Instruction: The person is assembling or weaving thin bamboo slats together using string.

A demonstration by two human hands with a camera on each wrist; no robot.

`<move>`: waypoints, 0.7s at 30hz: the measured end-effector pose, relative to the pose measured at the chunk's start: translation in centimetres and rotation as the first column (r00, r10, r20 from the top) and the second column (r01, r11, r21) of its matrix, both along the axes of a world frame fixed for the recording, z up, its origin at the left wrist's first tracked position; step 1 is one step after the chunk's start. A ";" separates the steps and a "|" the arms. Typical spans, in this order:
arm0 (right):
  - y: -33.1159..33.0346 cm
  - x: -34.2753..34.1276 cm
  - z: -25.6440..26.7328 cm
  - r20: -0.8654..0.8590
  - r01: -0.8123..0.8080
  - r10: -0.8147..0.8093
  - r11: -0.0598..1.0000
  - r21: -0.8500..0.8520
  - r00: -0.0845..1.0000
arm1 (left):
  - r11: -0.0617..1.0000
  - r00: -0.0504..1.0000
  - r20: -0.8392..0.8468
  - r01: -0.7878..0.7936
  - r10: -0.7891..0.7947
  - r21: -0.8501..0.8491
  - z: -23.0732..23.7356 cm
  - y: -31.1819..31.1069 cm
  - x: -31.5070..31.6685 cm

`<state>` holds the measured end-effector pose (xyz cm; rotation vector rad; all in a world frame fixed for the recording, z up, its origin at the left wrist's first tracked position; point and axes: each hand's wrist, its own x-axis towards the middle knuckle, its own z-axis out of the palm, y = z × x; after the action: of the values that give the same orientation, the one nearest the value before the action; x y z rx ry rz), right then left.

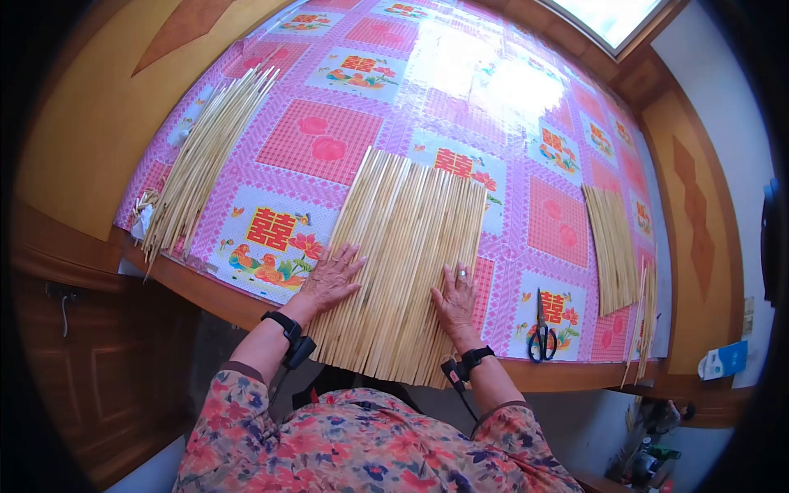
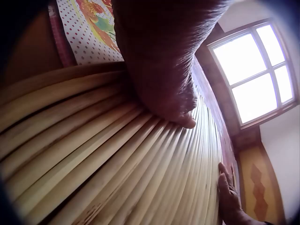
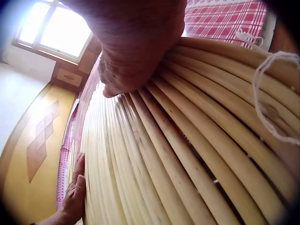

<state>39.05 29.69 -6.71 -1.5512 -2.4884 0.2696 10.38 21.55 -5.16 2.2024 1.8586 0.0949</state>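
A row of pale, thin straw-like sticks (image 1: 403, 263) lies side by side like a mat, its near end reaching over the table edge. My left hand (image 1: 331, 275) rests on its left side with fingers spread. On the opposite side, my right hand (image 1: 456, 297), with a ring on one finger, lies along the border of the row. Both wrist views show the sticks close up, packed together with thin dark gaps between some. A loop of white string (image 3: 257, 89) hangs over the sticks in the right wrist view. Neither hand grips anything.
A patterned pink tablecloth (image 1: 320, 141) covers the table. A loose pile of sticks (image 1: 209, 148) lies at the left, with a second flat bundle (image 1: 610, 246) at the right and a few sticks (image 1: 647, 316) beside it. Black-handled scissors (image 1: 542, 337) lie near the front edge.
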 end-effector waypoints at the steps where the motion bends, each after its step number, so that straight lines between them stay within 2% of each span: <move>1: 0.2 -0.1 0.1 0.017 -0.011 0.010 1.000 0.011 1.000 | 1.000 1.000 -0.012 -0.010 0.010 -0.008 0.1 0.1 -0.1; 8: 1.3 -1.3 0.3 0.048 -0.054 0.051 0.997 0.063 0.998 | 0.994 0.995 0.034 -0.096 0.094 0.044 -0.3 -0.7 -0.5; 9: 1.4 -1.1 0.1 0.065 -0.008 0.003 0.997 0.083 0.998 | 0.995 0.994 0.050 -0.098 0.096 0.023 -0.1 -0.7 -0.6; 11: 1.2 -1.1 -0.3 0.037 -0.050 0.047 0.996 0.072 0.998 | 0.997 0.997 0.051 -0.058 0.055 0.041 -0.1 -0.6 -0.4; 13: 1.2 -1.3 -0.4 0.030 -0.021 0.018 0.997 0.079 0.999 | 0.995 0.994 0.053 -0.096 0.094 0.021 -0.2 -0.5 -0.6; 20: 0.8 -1.5 -0.4 0.020 -0.031 0.030 0.998 0.052 0.999 | 0.996 0.999 0.020 -0.051 0.050 0.075 -0.1 -0.5 -1.4; 21: 0.9 -1.6 -0.4 0.007 -0.071 0.070 0.997 0.033 0.997 | 0.996 0.999 0.016 -0.047 0.046 0.078 -0.5 -0.4 -1.5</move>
<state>37.40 30.60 -7.12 -1.4556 -2.5422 0.2331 8.89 21.14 -5.65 2.2041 1.9298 0.1946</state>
